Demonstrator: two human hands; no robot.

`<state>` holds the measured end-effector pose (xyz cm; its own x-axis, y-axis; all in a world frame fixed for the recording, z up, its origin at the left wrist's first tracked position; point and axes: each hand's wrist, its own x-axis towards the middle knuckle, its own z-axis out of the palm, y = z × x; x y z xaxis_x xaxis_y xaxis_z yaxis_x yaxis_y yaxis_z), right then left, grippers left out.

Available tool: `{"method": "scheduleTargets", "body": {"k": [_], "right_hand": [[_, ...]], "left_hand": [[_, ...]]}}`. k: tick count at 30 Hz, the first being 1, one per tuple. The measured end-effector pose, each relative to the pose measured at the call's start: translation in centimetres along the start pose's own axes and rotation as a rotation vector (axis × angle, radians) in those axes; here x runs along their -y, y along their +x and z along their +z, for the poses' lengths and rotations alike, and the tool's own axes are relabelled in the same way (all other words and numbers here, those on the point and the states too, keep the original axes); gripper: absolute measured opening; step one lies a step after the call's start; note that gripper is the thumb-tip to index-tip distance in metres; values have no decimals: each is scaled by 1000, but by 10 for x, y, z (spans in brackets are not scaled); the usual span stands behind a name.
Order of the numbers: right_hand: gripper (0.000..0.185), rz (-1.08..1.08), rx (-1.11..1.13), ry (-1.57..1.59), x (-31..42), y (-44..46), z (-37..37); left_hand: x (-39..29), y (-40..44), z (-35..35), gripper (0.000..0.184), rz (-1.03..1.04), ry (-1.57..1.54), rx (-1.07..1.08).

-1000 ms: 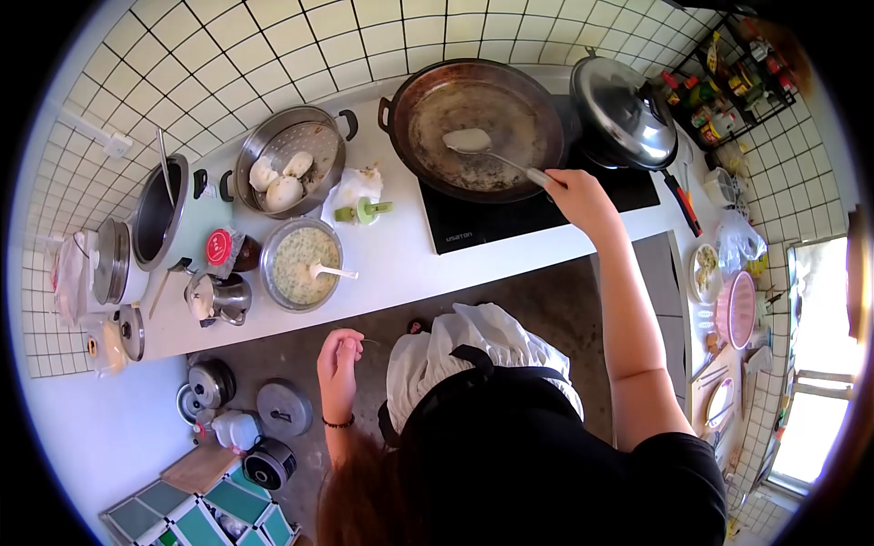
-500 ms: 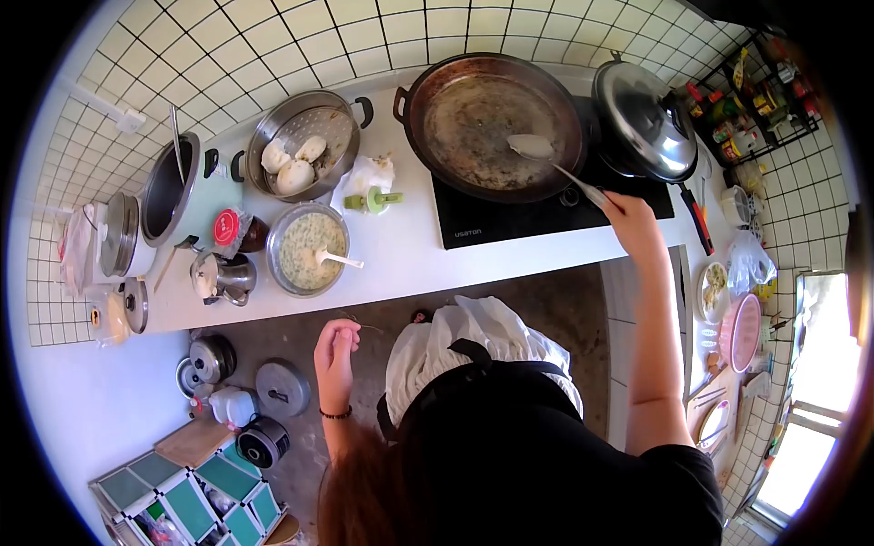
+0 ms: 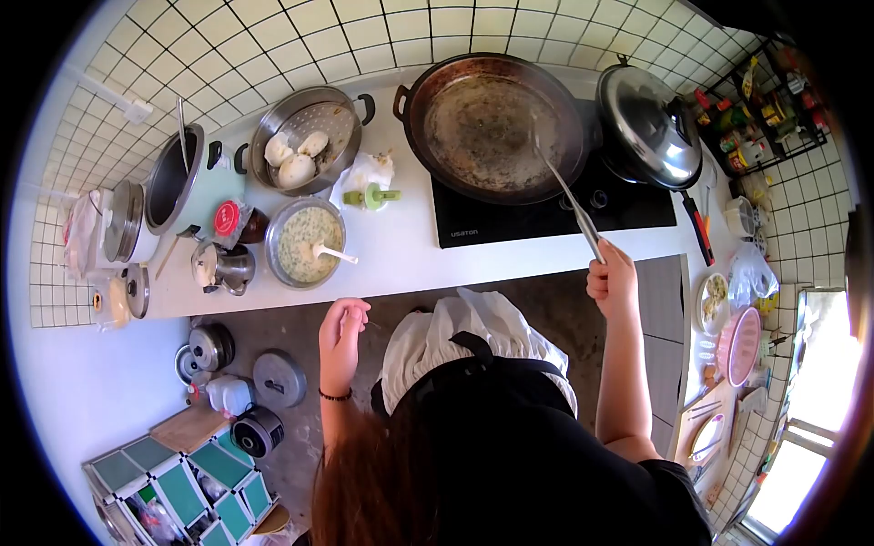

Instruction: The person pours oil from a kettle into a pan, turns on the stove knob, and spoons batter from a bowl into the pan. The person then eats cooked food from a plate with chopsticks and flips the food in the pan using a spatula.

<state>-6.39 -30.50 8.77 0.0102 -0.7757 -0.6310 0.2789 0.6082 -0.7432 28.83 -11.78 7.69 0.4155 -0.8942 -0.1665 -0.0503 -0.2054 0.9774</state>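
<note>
My right hand (image 3: 613, 280) is closed round the handle of a long metal spatula (image 3: 575, 211). The spatula's head is over or in the wide dark pan (image 3: 455, 146) and is blurred, seen almost edge-on. The pan's inside looks oily and browned, and it rests on a black induction cooktop (image 3: 510, 221). My left hand (image 3: 342, 338) hangs before the counter edge, its fingers loosely bent with nothing visible in them. Nearest to it is a metal bowl (image 3: 277, 260) of pale batter with green flecks, with a white spoon (image 3: 339, 254) in it.
A steamer pot (image 3: 330, 168) with white buns stands behind the bowl. Further left are a pale green cooker (image 3: 202, 193) and a metal pitcher (image 3: 238, 273). A lidded pan (image 3: 645, 118) sits right of the cooktop. On the right counter lies a pink basket (image 3: 740, 346).
My right hand has drawn back toward the counter's front edge, and the spatula's head has turned from broad side to edge-on. My left hand has risen slightly.
</note>
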Motion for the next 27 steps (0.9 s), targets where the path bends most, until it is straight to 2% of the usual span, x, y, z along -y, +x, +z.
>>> {"method": "scheduleTargets", "body": {"k": [2, 7, 16, 20, 23, 27], "right_hand": [[13, 12, -15, 107, -9, 0, -3], [13, 33, 34, 243, -18, 13, -21], [16, 18, 10, 231, -8, 24, -26], [42, -178, 21, -101, -12, 19, -23], [38, -330, 4, -389, -19, 22, -23], [35, -537, -19, -697, -38, 26, -22]], "left_hand": [[-1, -1, 2, 16, 1, 7, -3], [-4, -2, 8, 15, 11, 23, 4], [-7, -6, 25, 15, 4, 22, 3], [-4, -7, 35, 16, -2, 10, 26], [3, 2, 55, 18, -5, 24, 117], [12, 22, 120, 28, -3, 80, 373]]}}
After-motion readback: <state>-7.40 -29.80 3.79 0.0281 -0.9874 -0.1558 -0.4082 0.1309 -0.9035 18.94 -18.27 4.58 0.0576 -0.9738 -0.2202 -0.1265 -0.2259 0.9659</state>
